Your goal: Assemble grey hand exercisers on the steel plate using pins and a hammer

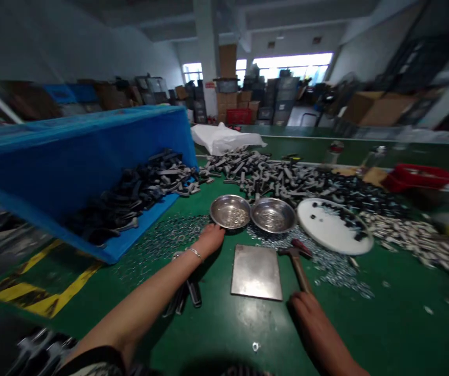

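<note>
Bare forearms (pixel 138 308) enter from the lower edge of the view and reach across a green workbench (pixel 365 292). The left hand (pixel 210 241) rests on the bench, its fingers together and unclamped, their tips touching the lower rim of a steel bowl (pixel 230 211). This bowl holds small metal washers. A bracelet (pixel 195 253) encircles the left wrist, and dark metal parts (pixel 187 297) lie beneath the forearm.

The right hand (pixel 313 325) lies at the end of a hammer (pixel 300 266). Its fingers are curled and together; whether they clamp the wooden handle cannot be determined.

A square metal plate (pixel 256 272) lies between the hands. A second steel bowl (pixel 273 215) stands just beside the first, and washers (pixel 161 245) are scattered around both. A round white board (pixel 334 225) lies to the right of the bowls. Grey metal brackets (pixel 263 177) are heaped beyond them. A tilted blue bin (pixel 71 172) at the left contains dark metal parts (pixel 130 198).
</note>
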`<state>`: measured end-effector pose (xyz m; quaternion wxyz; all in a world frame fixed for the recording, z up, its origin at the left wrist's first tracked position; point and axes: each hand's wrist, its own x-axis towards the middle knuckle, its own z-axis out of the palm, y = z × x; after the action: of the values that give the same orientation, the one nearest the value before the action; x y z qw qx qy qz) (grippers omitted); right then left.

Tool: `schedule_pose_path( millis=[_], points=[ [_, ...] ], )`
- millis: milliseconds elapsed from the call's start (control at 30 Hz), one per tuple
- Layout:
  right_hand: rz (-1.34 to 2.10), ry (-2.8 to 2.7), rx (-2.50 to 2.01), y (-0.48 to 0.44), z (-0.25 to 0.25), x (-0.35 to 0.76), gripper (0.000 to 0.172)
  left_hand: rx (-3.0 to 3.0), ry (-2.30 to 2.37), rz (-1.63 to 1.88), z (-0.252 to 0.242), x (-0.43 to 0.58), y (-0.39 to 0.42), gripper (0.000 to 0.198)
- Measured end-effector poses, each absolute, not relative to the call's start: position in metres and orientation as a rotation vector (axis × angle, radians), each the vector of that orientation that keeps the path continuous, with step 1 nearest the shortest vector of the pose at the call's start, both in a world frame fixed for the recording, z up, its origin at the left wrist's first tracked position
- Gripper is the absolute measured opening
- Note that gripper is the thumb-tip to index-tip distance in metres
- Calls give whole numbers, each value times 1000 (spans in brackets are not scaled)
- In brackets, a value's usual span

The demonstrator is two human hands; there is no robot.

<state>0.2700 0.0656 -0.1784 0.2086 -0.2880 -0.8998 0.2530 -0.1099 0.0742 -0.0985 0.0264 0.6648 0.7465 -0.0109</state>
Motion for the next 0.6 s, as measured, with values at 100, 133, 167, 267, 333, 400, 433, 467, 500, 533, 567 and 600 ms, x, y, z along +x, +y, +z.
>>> schedule_pose_path(
  millis=[100,133,167,267,333,400,433,467,500,533,567,600],
  points=[
    [704,-2428,-848,99,-161,270,28,2142,2215,-90,-116,-103,83,36],
    [640,-2374,-928,113,-158,280,27,2176,2172,-105,-121,-102,80,34],
    [556,-2309,-1029,129,-157,294,25,2208,2130,-118,-125,-102,75,33],
    [355,-2103,-1335,188,-150,352,26,2274,2048,-141,-131,-103,57,31],
    [296,-1989,-1491,238,-141,390,27,2237,2082,-144,-126,-106,48,30],
    [302,-1937,-1584,289,-135,414,26,2141,2177,-138,-117,-112,44,30],
    [318,-1927,-1608,312,-135,420,27,2091,2232,-139,-112,-116,43,32],
    [342,-1927,-1616,332,-136,423,30,2050,2286,-132,-106,-120,41,35],
    [365,-1925,-1620,347,-139,425,33,2017,2335,-114,-101,-123,39,37],
    [394,-1930,-1611,359,-143,425,34,1990,2377,-83,-96,-124,37,38],
    [421,-1929,-1600,366,-147,425,35,1969,2403,-35,-93,-124,35,36],
    [448,-1917,-1585,370,-151,426,35,1959,2404,23,-91,-121,32,34]
  ],
)
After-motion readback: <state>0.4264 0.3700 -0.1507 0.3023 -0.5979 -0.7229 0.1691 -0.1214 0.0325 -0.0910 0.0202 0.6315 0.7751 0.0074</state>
